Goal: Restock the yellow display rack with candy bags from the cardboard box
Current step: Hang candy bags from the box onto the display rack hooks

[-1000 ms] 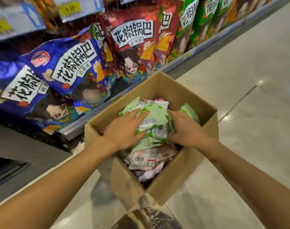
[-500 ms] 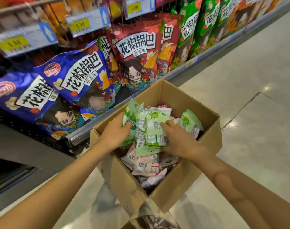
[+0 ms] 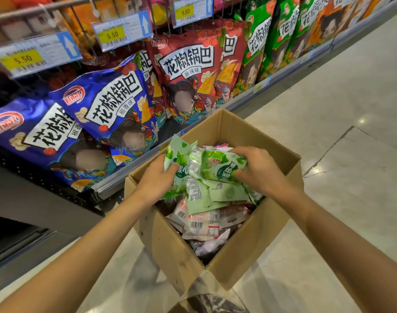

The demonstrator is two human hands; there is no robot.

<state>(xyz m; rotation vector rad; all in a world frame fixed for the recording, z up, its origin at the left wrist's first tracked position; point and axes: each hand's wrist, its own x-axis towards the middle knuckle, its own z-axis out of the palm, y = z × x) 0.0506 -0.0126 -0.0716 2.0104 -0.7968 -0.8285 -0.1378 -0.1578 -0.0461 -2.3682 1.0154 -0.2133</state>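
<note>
Clutching candy bags [image 3: 215, 170], left hand [image 3: 155, 179], right hand [image 3: 258, 170], inside cardboard box [image 3: 249, 251], shelf [image 3: 116, 180] beside

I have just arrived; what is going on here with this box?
A person reaches into an open cardboard box with both hands. The left hand and the right hand each grip one side of a bunch of green candy bags at the top of the box. White and dark packets lie beneath. The box sits beside large snack bags on a shelf.
</note>
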